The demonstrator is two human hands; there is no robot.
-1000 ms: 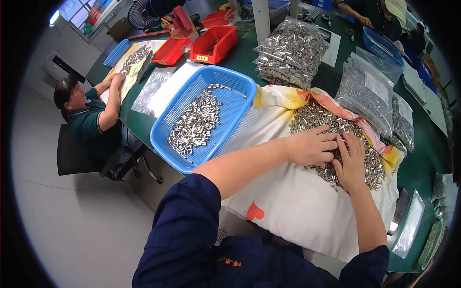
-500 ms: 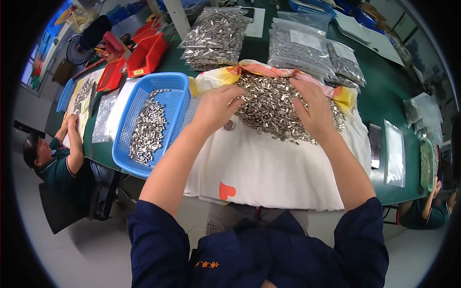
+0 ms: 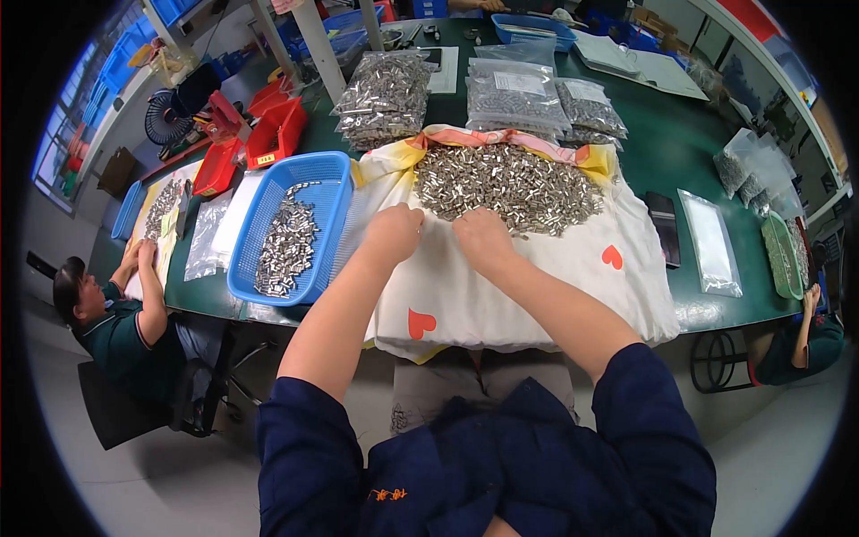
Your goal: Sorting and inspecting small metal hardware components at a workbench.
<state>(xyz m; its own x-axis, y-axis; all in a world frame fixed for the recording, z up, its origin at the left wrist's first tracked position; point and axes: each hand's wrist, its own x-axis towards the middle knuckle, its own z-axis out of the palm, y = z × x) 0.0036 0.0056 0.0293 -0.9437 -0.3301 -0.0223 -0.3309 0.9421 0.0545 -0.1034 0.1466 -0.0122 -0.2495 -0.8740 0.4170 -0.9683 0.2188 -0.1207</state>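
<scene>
A wide heap of small shiny metal cylinders lies on a white cloth with red hearts and a yellow-pink border. My left hand rests on the cloth just off the heap's near left edge, its fingers curled in. Beside it, my right hand touches the near edge of the heap, closed, with the fingertips bent under. Whether either hand pinches a cylinder is hidden. Left of my left forearm stands a blue plastic basket holding more of these cylinders.
Bulging clear bags of cylinders and further bags stand behind the heap. To the right lie a dark phone-like object and a flat plastic bag. Red bins are at left. Co-workers sit at left and right.
Both hands have come off the heap toward its near left edge; the right hand moved left, close to the left. Their fingers have curled in. The whole view has shifted slightly.
</scene>
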